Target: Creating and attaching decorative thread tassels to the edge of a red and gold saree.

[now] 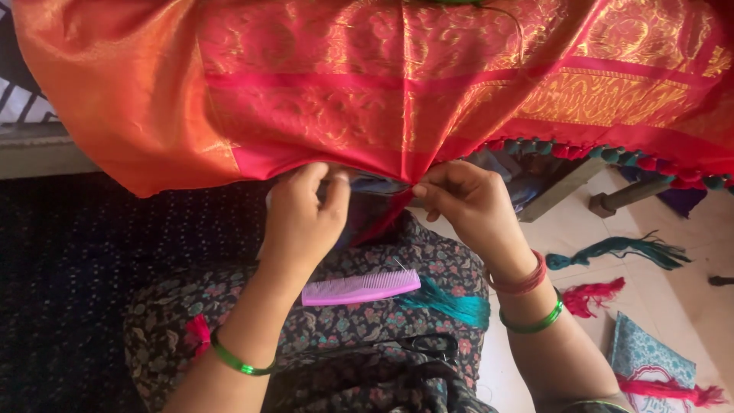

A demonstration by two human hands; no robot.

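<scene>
A large red and orange silk cloth [367, 84] with gold woven patterns hangs across the upper view. My left hand [306, 218] pinches its lower edge near the middle. My right hand [470, 203] pinches the same edge just to the right, fingertips closed on a fold of the cloth. A row of teal and red tassel beads [604, 153] runs along the hem to the right of my hands. On my lap lie a pink comb [359, 287] and a bundle of teal thread [447, 302].
Black scissors [424, 348] rest on my patterned lap. Teal thread [623, 248] and red thread [592, 294] bundles lie on the pale floor at right, near a blue patterned packet [650, 359]. A dark dotted cloth [69, 268] covers the left. A wooden stool leg [623, 197] stands behind.
</scene>
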